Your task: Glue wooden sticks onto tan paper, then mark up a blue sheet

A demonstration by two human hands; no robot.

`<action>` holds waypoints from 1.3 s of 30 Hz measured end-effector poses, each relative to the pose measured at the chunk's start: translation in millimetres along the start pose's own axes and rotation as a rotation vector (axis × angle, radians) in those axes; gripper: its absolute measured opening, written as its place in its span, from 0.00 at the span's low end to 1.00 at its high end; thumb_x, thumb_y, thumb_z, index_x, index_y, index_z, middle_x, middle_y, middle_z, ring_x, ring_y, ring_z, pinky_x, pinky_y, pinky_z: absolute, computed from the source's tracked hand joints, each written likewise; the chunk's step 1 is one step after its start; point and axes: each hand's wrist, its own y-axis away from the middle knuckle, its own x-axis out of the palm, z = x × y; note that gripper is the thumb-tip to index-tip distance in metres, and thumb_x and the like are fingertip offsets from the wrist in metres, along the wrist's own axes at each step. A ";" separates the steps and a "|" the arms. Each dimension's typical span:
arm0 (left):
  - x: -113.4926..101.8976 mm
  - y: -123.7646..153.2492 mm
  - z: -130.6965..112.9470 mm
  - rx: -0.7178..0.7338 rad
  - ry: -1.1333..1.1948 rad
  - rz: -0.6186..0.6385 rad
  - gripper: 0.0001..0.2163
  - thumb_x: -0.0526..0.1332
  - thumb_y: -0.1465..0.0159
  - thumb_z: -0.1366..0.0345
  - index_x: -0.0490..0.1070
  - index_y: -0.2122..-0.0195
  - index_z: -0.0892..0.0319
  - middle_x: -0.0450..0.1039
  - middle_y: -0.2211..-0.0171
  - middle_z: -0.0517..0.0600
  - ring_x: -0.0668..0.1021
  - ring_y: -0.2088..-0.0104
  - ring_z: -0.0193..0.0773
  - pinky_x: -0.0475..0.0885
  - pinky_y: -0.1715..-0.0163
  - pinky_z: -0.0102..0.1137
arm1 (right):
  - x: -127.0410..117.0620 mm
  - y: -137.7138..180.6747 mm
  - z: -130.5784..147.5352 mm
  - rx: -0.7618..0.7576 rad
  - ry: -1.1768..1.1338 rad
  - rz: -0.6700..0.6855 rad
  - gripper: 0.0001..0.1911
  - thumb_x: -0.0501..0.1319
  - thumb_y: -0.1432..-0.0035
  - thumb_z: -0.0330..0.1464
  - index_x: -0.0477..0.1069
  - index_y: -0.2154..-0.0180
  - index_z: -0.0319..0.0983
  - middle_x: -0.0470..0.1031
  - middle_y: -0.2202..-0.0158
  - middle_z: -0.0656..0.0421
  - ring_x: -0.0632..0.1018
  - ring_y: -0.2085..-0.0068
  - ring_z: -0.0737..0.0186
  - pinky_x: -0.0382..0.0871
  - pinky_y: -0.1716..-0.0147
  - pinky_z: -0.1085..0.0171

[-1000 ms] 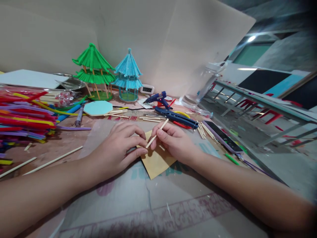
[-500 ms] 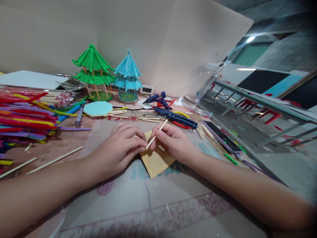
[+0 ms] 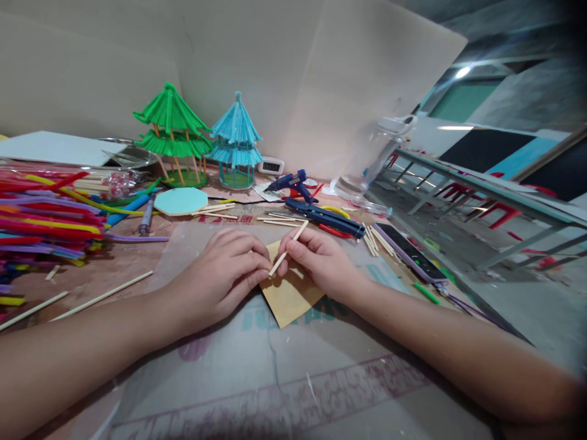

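My right hand point(image 3: 318, 260) pinches a short wooden stick point(image 3: 288, 247) that slants up and to the right, its lower end on a tan cardboard piece point(image 3: 288, 296). My left hand point(image 3: 220, 275) lies on the left edge of that cardboard, its fingers curled together and their tips meeting the stick's lower end. What the left fingers grip, if anything, is hidden. Both hands rest on a printed cardboard sheet point(image 3: 275, 379) that covers the table.
A green straw pagoda point(image 3: 172, 131) and a blue one point(image 3: 236, 140) stand at the back. Coloured straws point(image 3: 46, 214) pile at left. A blue glue gun point(image 3: 293, 182), blue cutters point(image 3: 328, 218), loose sticks point(image 3: 378, 241), a phone point(image 3: 408, 252) and a teal octagon point(image 3: 181, 200) lie around.
Both hands have stayed almost in place. The left fingers have closed in slightly toward the stick's lower end.
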 end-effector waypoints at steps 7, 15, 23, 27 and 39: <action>-1.8 -0.1 -1.3 -0.001 -0.010 0.029 0.11 0.52 0.27 0.66 0.75 0.61 0.56 0.76 0.58 0.50 0.74 0.54 0.42 0.65 0.48 0.41 | 2.8 1.6 3.0 0.010 0.028 -0.020 0.17 0.68 0.40 0.46 0.71 0.66 0.40 0.79 0.74 0.62 0.80 0.71 0.66 0.76 0.65 0.64; -2.1 -1.5 -1.9 -0.036 -0.051 -0.077 0.08 0.56 0.30 0.67 0.76 0.62 0.55 0.76 0.60 0.49 0.74 0.55 0.42 0.66 0.52 0.39 | 3.3 2.8 2.3 0.017 0.014 -0.072 0.17 0.69 0.41 0.46 0.70 0.66 0.40 0.80 0.74 0.62 0.81 0.71 0.66 0.76 0.66 0.66; -2.6 -2.5 -2.1 -0.047 -0.077 -0.092 0.07 0.58 0.31 0.65 0.77 0.63 0.54 0.76 0.60 0.48 0.75 0.55 0.42 0.66 0.52 0.39 | 3.2 2.2 1.3 0.009 0.009 -0.124 0.16 0.70 0.42 0.44 0.70 0.67 0.40 0.80 0.73 0.62 0.81 0.71 0.65 0.77 0.67 0.65; -2.6 -2.2 -1.4 -0.032 -0.074 -0.093 0.07 0.58 0.31 0.65 0.76 0.64 0.55 0.76 0.61 0.48 0.75 0.56 0.41 0.67 0.53 0.39 | 2.6 2.0 -0.2 0.009 0.012 -0.107 0.17 0.70 0.43 0.44 0.70 0.66 0.40 0.80 0.73 0.61 0.82 0.71 0.65 0.77 0.67 0.65; -3.5 -2.0 -3.1 -0.060 -0.059 -0.122 0.04 0.60 0.35 0.69 0.74 0.67 0.56 0.74 0.61 0.47 0.74 0.56 0.42 0.64 0.53 0.39 | 4.0 4.5 1.5 0.005 0.000 0.007 0.20 0.69 0.42 0.48 0.69 0.66 0.40 0.79 0.73 0.62 0.82 0.72 0.64 0.78 0.65 0.62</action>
